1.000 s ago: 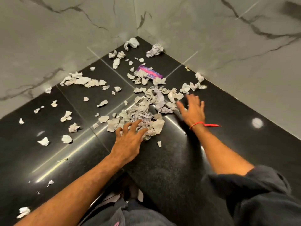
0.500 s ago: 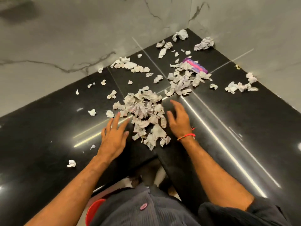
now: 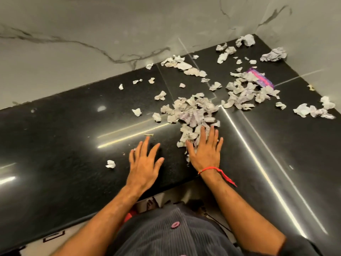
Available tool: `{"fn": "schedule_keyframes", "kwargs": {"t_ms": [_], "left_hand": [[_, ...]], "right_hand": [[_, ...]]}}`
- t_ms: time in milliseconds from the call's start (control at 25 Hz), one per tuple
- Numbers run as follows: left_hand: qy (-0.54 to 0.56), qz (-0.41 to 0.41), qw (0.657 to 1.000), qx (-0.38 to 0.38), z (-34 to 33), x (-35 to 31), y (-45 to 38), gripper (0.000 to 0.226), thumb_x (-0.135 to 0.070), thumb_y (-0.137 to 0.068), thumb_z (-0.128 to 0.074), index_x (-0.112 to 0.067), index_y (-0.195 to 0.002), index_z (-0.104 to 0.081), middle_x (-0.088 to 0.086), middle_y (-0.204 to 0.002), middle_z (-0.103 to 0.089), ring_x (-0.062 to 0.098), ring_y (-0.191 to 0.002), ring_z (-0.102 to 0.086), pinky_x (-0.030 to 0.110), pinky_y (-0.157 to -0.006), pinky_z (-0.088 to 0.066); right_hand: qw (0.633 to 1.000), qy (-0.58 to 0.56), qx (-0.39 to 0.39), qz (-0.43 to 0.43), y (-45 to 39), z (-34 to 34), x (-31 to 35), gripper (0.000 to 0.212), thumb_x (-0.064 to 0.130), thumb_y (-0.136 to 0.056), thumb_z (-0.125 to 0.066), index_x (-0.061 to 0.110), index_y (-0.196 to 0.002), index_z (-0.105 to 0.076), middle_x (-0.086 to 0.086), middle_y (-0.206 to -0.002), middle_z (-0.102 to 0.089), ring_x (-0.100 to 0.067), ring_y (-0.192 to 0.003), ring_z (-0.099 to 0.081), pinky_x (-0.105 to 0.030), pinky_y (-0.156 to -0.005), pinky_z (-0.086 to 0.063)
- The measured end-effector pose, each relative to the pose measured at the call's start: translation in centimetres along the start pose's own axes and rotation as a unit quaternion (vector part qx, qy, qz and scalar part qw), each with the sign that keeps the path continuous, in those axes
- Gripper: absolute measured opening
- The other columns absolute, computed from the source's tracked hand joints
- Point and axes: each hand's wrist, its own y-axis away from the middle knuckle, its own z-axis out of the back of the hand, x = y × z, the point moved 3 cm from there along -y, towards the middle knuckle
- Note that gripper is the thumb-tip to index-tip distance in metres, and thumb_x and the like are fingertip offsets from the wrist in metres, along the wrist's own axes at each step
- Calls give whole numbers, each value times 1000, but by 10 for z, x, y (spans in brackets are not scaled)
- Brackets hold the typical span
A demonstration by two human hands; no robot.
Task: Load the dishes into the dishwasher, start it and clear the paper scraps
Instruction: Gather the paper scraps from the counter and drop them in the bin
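Both hands lie flat on the black countertop point(image 3: 60, 145), near its front edge. The right hand point(image 3: 205, 150) is wide, with straight fingers, and its fingertips rest on the near end of the big heap of paper scraps point(image 3: 191, 115). The left hand point(image 3: 144, 161) is wide too and holds nothing; it lies on bare stone, apart from the heap.

The heap stretches away from the right hand toward the back corner, so the right hand is the nearer one. A second heap point(image 3: 245, 95) lies farther back on the right, beside a pink and purple wrapper point(image 3: 261, 79). One small scrap point(image 3: 110, 164) sits just left of the left hand (an easy one to grab).

I think the next pull should drag the big heap toward the front edge.
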Motion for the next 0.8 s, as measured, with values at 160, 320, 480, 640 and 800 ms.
{"fn": "schedule_keyframes", "kwargs": {"t_ms": [160, 320, 480, 640, 800], "left_hand": [[15, 55, 995, -76, 14, 31, 25, 64, -54, -102, -39, -26, -158, -24, 6, -168, 0, 31, -155, 2, 55, -124, -6], [32, 175, 982, -69, 11, 98, 53, 88, -66, -96, -26, -8, -160, -8, 24, -164, 13, 40, -152, 17, 58, -124, -2], [26, 126, 991, 39, -6, 84, 30, 99, -72, -88, -5, -1, -156, 9, 29, -159, 25, 43, -148, 25, 57, -122, 11], [57, -21, 994, 87, -3, 34, -31, 82, -59, -101, -23, -12, -156, 18, 20, -160, 30, 36, -146, 33, 57, -119, 19], [157, -151, 973, 73, 22, 22, -58, 79, -36, -105, -39, -20, -159, 15, 4, -166, 24, 28, -151, 26, 51, -125, 5]], "right_hand": [[993, -90, -26, 69, -18, -12, 61, 72, 56, -94, -36, 19, -155, -24, -14, -164, -11, -32, -152, 0, -55, -122, -7], [959, -31, -36, 278, 28, -22, 105, 61, 49, -96, -48, 25, -152, -36, -10, -164, -15, -33, -153, -3, -56, -121, -10], [886, 130, -2, 445, 63, -44, 93, 55, 56, -100, -39, 37, -151, -33, -7, -163, -20, -35, -151, -15, -60, -117, -21], [896, 222, 15, 384, 11, -25, 64, 51, 53, -102, -28, 41, -152, -28, -3, -164, -18, -35, -151, -13, -59, -119, -17], [953, 166, 16, 253, -31, 15, 39, 50, 41, -103, -31, 31, -152, -33, -7, -162, -25, -36, -150, -17, -60, -115, -26]]}}
